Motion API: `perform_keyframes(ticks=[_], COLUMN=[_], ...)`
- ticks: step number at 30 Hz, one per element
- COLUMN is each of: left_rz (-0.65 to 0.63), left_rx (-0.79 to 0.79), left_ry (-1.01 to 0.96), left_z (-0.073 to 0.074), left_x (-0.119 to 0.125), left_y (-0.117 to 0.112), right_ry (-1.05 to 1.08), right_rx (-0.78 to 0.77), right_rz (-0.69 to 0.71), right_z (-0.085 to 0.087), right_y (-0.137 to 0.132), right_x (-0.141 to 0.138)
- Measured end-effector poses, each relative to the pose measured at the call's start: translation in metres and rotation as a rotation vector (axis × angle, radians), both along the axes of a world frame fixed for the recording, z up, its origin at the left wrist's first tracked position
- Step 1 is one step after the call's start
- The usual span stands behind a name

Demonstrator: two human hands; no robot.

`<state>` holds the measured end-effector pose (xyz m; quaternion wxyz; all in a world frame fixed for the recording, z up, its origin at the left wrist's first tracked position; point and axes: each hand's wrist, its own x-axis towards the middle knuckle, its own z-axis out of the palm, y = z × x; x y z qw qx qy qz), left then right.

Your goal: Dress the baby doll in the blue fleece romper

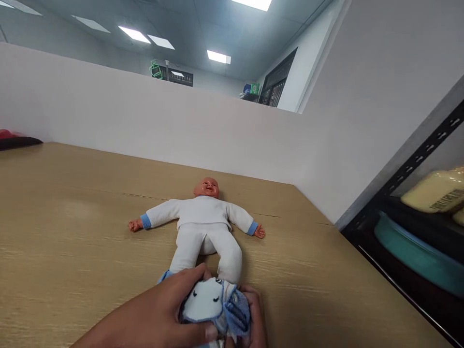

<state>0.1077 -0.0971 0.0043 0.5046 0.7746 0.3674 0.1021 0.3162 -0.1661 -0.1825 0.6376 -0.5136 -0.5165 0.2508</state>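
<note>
A baby doll [202, 222] in a white top with blue cuffs lies on its back on the wooden table [72, 232], arms spread, head pointing away from me. At its feet my left hand [155, 314] grips a bunched white and blue piece of doll clothing [213, 304], thumb across the front. My right hand [255, 314] is mostly hidden behind the cloth, its fingers curled on the cloth's right side. The doll's feet are covered by my hands and the cloth.
White partition walls [145, 121] close the table's far and right sides. A black metal shelf [409, 203] at the right holds a teal bowl [416, 251] and a yellowish pack [435, 191]. A dark and red object [14, 140] lies at the far left edge.
</note>
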Motion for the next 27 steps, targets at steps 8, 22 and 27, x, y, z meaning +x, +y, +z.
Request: perform_keyframes(ticks=[8, 22, 27], left_rz=[0.03, 0.089, 0.065], left_rx=[-0.026, 0.182, 0.148], left_ry=[-0.078, -0.331, -0.344], left_z=[-0.024, -0.03, -0.027], left_x=[-0.003, 0.013, 0.007], left_y=[0.009, 0.009, 0.017], right_ry=[-0.049, -0.002, 0.099], right_rx=[0.017, -0.093, -0.251], right_rz=[0.005, 0.245, 0.477], right_z=[0.036, 0.088, 0.096], right_y=[0.005, 0.02, 0.037], right_x=[0.001, 0.018, 0.037])
